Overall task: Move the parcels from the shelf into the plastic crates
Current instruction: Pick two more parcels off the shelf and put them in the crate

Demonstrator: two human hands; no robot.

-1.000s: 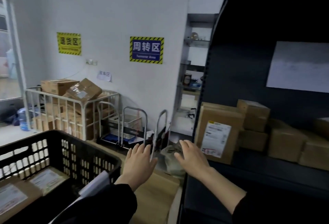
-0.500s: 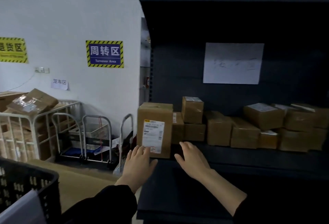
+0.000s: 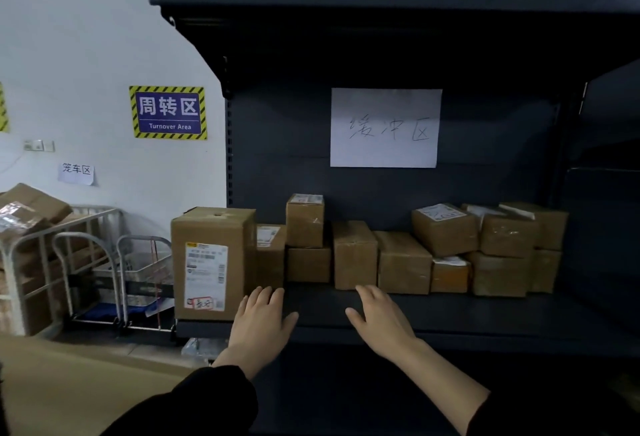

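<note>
Warehouse, "Turnover Area" sign (image 3: 168,112), shelf (image 3: 450,317) of parcels (image 3: 353,255)

Left hand (image 3: 260,323), right hand (image 3: 381,319) flat, fingers straight, before shelf (image 3: 450,319); parcels (image 3: 355,253) behind.

You can't read the print on the tall box's (image 3: 213,262) label (image 3: 205,274); it is too blurred. Just right of the tall box, a smaller parcel (image 3: 272,262) stands half hidden behind it. Far left of the tall box, the cage trolley (image 3: 12,290) and its cartons (image 3: 31,207) run off the picture's edge. Far right of it, the shelf (image 3: 485,314) is cut off, and beneath its board everything is too dark to make out.
</note>
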